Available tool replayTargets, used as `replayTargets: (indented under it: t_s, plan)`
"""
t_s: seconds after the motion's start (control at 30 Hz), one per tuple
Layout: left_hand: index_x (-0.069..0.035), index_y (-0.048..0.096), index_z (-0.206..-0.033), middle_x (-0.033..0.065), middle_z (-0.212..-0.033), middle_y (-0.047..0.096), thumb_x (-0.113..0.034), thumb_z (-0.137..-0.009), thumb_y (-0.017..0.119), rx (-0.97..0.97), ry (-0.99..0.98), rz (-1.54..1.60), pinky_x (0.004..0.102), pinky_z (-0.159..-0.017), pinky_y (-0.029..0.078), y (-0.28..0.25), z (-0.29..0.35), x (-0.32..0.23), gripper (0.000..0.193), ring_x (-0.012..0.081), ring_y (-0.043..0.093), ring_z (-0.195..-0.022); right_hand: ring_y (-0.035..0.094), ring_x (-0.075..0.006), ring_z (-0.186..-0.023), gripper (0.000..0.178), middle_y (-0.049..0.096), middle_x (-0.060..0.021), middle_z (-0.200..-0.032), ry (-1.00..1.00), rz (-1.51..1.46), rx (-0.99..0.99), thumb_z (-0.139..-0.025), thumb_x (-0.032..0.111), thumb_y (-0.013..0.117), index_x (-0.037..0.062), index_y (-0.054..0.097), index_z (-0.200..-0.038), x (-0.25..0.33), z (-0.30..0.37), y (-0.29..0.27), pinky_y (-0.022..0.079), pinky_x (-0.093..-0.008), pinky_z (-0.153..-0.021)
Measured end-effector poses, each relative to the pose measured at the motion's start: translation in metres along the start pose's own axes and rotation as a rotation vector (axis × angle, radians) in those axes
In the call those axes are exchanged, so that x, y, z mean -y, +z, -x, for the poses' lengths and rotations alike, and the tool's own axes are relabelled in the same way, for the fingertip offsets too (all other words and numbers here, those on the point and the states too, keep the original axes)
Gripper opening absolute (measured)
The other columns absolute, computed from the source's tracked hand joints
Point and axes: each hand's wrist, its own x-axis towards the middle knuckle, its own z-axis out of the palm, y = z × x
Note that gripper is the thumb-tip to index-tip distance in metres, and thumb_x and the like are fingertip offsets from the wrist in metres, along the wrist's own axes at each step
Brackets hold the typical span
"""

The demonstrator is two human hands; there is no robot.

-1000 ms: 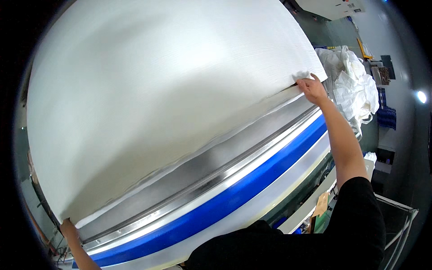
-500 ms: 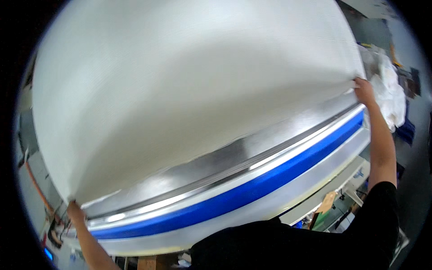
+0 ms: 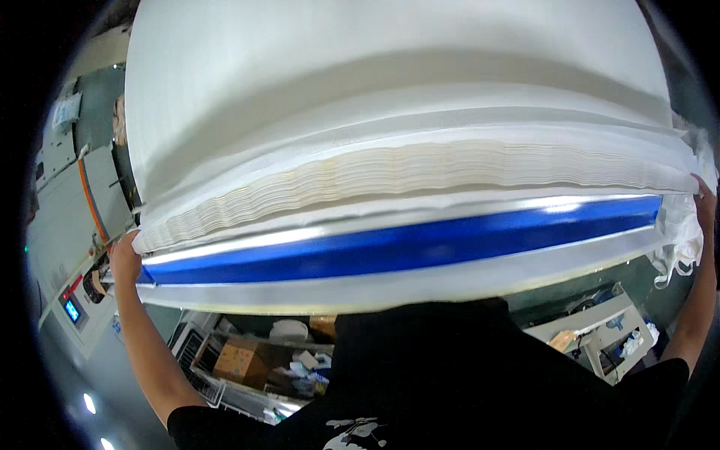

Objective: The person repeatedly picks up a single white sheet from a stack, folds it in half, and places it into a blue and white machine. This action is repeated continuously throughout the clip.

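Head view, mid-frame: the white stack already lies full-width behind the blue strip, but isn't released; left hand grips its left corner, right hand its right end.

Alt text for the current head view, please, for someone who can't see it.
A person's left hand and right hand are at opposite ends of a wide, layered white stack. A blue band runs along its near side; below are the person's black shirt and, at lower left, a cardboard box.
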Motion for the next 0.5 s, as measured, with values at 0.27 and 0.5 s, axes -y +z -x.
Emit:
replayTargets:
  t_s: [0.27,0.5]
  plan:
    - [-0.017,0.068,-0.113,0.0064,-0.119,0.066,-0.007,-0.078,0.056,0.464,0.174,-0.23,0.0496,-0.111,0.032,0.081,0.057,-0.017,0.038,0.0235,0.059,-0.115,0.059,-0.0372,-0.107,0.046,0.065,-0.0173,-0.114,-0.073,0.201,0.248,-0.072,-0.003,0.057,0.007,0.063,-0.117,0.017,0.06,0.053,0.045,-0.0429,-0.096]
    - [-0.012,0.071,-0.103,0.011,-0.114,0.067,-0.007,-0.075,0.064,0.714,0.293,-0.424,0.0476,-0.106,0.039,0.126,0.04,-0.07,0.03,0.0286,0.061,-0.113,0.06,-0.0387,-0.098,0.036,0.065,-0.0186,-0.103,-0.178,0.332,0.44,-0.074,0.004,0.059,0.007,0.064,-0.11,0.013,0.092,0.111,0.047,-0.0463,-0.09]
